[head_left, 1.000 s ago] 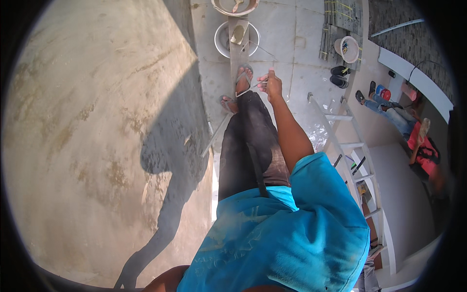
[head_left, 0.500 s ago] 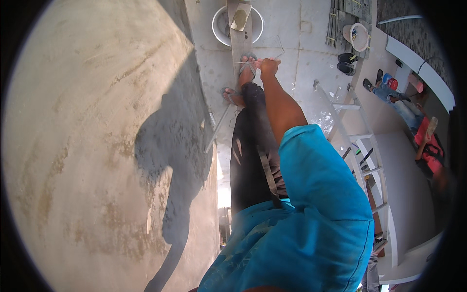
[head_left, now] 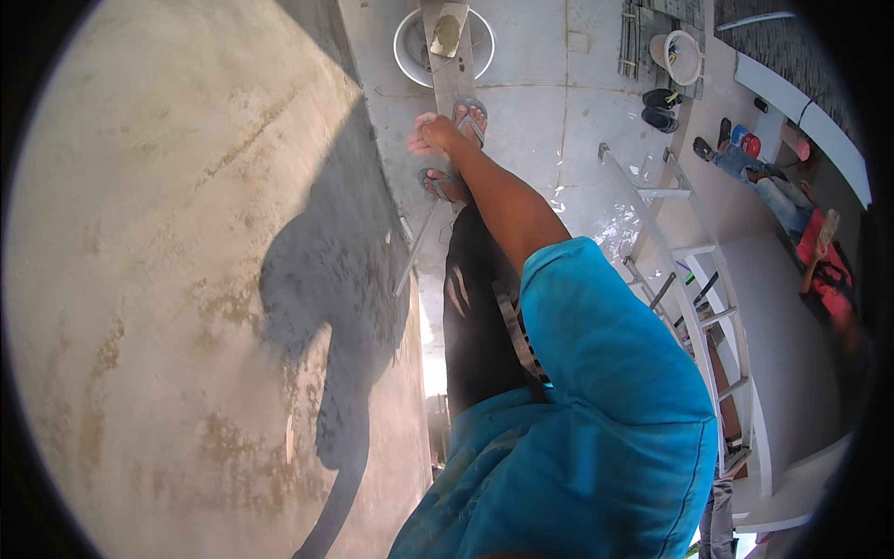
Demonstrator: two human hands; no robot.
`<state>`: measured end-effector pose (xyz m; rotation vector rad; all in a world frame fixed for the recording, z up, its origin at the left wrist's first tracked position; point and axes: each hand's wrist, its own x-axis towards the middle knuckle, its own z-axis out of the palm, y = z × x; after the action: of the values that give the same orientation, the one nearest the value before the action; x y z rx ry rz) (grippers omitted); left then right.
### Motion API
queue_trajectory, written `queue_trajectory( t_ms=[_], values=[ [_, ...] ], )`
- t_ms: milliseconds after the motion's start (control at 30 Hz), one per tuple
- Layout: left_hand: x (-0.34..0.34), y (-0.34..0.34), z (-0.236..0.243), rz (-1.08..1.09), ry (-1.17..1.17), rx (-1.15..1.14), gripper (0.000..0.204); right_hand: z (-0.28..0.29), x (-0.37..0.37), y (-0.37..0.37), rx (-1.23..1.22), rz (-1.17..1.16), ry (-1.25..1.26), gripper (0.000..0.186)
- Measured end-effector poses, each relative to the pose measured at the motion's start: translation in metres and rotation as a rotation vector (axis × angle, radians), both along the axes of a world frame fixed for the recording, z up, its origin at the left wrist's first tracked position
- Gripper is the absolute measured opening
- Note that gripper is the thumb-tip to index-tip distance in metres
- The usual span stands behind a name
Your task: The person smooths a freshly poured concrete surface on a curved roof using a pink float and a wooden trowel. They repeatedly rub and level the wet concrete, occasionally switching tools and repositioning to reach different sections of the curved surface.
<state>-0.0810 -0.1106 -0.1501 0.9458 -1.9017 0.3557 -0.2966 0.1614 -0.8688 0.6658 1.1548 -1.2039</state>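
Note:
My right hand (head_left: 430, 136) reaches out over my sandalled feet (head_left: 470, 119), its fingers stretched out and a little blurred. Nothing shows in it. My left hand is out of the picture. Beyond the feet runs a narrow plank (head_left: 453, 82), which passes over a round white basin (head_left: 407, 65). On the plank lies a small rectangular board (head_left: 449, 32) with a grey-green patch on its face. Along my left side rises a plastered wall (head_left: 168, 242), part sunlit and part in my shadow. A thin pale stick (head_left: 415, 252) slants beside the wall's foot.
On the right stands an aluminium ladder (head_left: 694, 252). Farther off are dark shoes (head_left: 660, 112), a whitish bucket (head_left: 684, 58) and wooden slats (head_left: 639, 42). Another person in a red top (head_left: 832, 284) is at the far right, with a pale block-like thing in hand.
My right hand has moved left, toward the wall, and its fingers have straightened. Thin pale lines seen around the hand earlier no longer show. The view has shifted slightly.

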Motion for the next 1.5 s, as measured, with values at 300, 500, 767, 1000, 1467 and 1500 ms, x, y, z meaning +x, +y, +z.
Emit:
queue_trajectory(
  t_ms=[300,500,767,1000,1467,1500],
  values=[
    [0.020,0.026,0.047,-0.013,0.137,-0.135,0.067,0.145,-0.003,0.115,0.303,0.435,0.291,0.021],
    [0.014,0.040,0.071,-0.066,0.232,-0.263,0.068,0.231,-0.050,0.196,0.421,0.354,0.507,0.019],
    [-0.002,0.053,0.086,-0.070,0.215,-0.295,0.075,0.316,-0.087,0.222,0.492,0.223,0.621,0.019],
    [-0.023,0.059,0.081,0.115,0.313,-0.341,0.067,0.318,-0.126,0.185,0.372,0.472,0.821,0.019],
    [-0.040,0.065,0.090,0.569,0.160,-0.376,0.049,0.364,-0.362,0.015,0.147,0.775,1.233,0.023],
    [-0.040,0.067,0.089,0.591,0.166,-0.359,0.049,0.389,-0.367,0.005,0.153,0.724,1.226,0.024]
  ],
)
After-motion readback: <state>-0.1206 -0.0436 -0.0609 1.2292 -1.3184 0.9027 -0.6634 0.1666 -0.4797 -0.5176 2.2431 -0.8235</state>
